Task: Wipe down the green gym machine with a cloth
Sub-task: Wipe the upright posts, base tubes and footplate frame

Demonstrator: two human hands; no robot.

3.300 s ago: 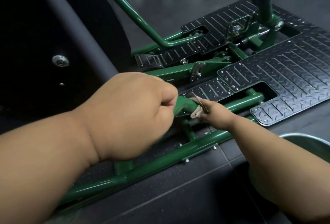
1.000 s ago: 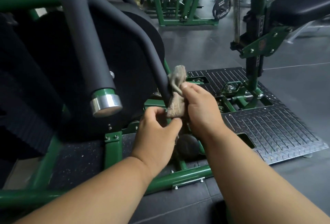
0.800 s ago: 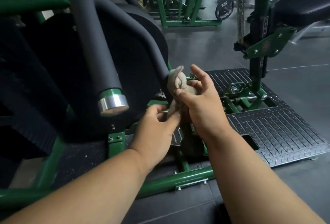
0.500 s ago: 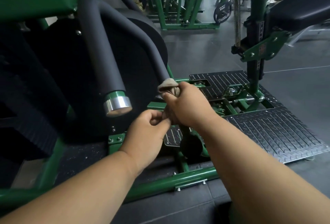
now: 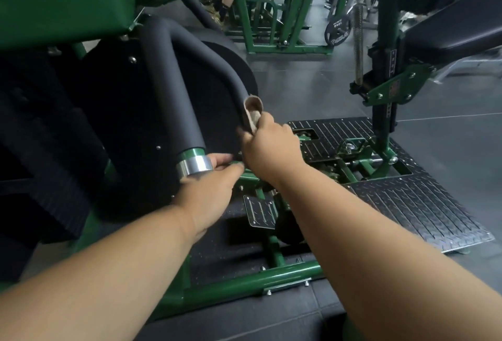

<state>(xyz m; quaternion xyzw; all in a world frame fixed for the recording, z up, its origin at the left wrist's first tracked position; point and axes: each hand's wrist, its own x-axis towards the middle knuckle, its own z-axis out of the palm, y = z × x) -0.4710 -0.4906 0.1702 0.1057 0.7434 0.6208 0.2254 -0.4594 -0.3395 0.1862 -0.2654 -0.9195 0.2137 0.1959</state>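
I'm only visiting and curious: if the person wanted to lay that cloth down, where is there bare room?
The near diamond plate, right of the right hand holding the cloth, looks bare, as does the grey floor beyond. It is crowded under both hands, where green frame tubes, brackets and bolts meet, and around the left hand by the foam-covered handle.

Dim indoor light; soft glare sheens the floor [image 5: 312,82] behind the machine [image 5: 62,1]. Wide-angle bending at the edges, slight motion blur throughout.

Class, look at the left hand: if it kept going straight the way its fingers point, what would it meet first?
Probably the black side panel of the machine, just beyond the left hand, under the silver-capped handle end. Depth is unclear, so a green frame bar could come first.
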